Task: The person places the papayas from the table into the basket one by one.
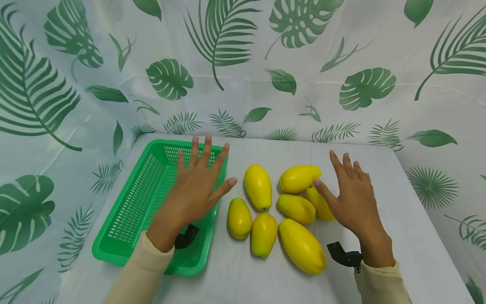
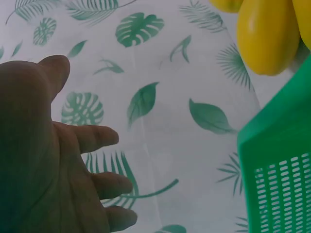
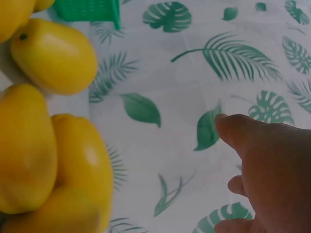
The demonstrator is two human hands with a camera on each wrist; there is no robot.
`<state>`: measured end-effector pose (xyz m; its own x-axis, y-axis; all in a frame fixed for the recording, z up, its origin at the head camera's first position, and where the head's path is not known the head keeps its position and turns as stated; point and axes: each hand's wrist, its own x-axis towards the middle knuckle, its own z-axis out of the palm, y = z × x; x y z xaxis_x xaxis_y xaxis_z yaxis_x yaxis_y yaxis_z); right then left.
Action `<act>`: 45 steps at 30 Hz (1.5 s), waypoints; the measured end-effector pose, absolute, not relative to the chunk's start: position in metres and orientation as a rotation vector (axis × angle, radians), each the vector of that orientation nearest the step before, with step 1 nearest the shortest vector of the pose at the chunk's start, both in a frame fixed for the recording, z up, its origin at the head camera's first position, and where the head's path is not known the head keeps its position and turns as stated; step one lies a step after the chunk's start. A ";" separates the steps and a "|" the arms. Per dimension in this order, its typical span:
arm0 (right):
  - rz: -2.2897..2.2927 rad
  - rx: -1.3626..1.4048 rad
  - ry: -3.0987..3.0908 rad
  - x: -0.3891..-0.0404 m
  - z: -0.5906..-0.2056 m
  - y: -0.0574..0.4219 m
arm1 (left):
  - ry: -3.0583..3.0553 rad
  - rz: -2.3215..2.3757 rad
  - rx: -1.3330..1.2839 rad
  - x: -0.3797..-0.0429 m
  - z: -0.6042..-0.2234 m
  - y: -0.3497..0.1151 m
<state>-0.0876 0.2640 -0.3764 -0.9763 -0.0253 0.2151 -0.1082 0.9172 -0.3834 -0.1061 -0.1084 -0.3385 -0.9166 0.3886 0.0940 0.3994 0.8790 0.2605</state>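
My left hand [image 1: 195, 183] is held over the green plastic basket [image 1: 99, 247], fingers spread and holding nothing. In the left wrist view its palm and fingers [image 2: 99, 138] show beside the basket. My right hand [image 1: 355, 200] is raised with straight fingers at the right of a group of smooth, oblong yellow fruits, like mangoes or small papayas. Its thumb overlaps the curved fruit [image 1: 298, 179] in the head view, and its palm partly hides another fruit [image 1: 320, 204]. The largest fruit [image 1: 303, 247] lies nearest me; a plump one [image 1: 258, 186] lies at the back.
A white cloth [image 1: 235, 287] covers the table under the basket and fruits. Behind and beside it hangs a white sheet [image 1: 243, 93] printed with green leaves. Slotted walls surround the basket, left of the fruits. A black curved piece [image 1: 343, 255] sits at my right wrist.
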 end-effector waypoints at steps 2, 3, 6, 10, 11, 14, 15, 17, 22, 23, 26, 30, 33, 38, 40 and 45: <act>0.621 0.090 -2.886 -0.088 -0.382 0.266 | -3.011 -0.478 -0.625 -0.106 -0.339 -0.114; 0.634 0.082 -2.891 -0.087 -0.384 0.267 | -3.014 -0.506 -0.620 -0.105 -0.340 -0.117; 0.677 0.062 -2.909 -0.087 -0.391 0.270 | -3.012 -0.563 -0.608 -0.104 -0.341 -0.127; 0.728 0.048 -2.927 -0.088 -0.400 0.275 | -2.973 -0.604 -0.586 -0.102 -0.344 -0.139; 0.740 0.045 -2.933 -0.088 -0.402 0.276 | -2.961 -0.614 -0.579 -0.102 -0.344 -0.142; 0.774 0.023 -2.953 -0.089 -0.407 0.279 | -2.929 -0.651 -0.562 -0.101 -0.347 -0.151; 0.788 0.015 -2.961 -0.089 -0.409 0.280 | -2.924 -0.667 -0.555 -0.100 -0.347 -0.154; 0.808 0.000 -2.975 -0.089 -0.412 0.282 | -2.912 -0.693 -0.538 -0.099 -0.349 -0.160; 0.844 -0.016 -2.994 -0.089 -0.420 0.286 | -2.874 -0.754 -0.483 -0.095 -0.354 -0.176; 0.851 -0.016 -2.993 -0.089 -0.421 0.286 | -2.866 -0.756 -0.475 -0.094 -0.355 -0.179; 0.864 -0.004 -2.982 -0.090 -0.425 0.288 | -2.853 -0.787 -0.445 -0.089 -0.358 -0.190; 0.882 0.018 -2.969 -0.090 -0.432 0.291 | -2.837 -0.840 -0.389 -0.080 -0.359 -0.203; 0.901 0.035 -2.963 -0.091 -0.436 0.294 | -2.816 -0.869 -0.348 -0.074 -0.359 -0.210; 0.926 0.042 -2.972 -0.091 -0.442 0.296 | -2.783 -0.884 -0.304 -0.063 -0.361 -0.223; 0.933 0.034 -2.987 -0.090 -0.444 0.297 | -2.779 -0.895 -0.272 -0.059 -0.363 -0.229; 0.946 0.017 -3.035 -0.090 -0.450 0.299 | -2.806 -0.921 -0.124 -0.046 -0.368 -0.243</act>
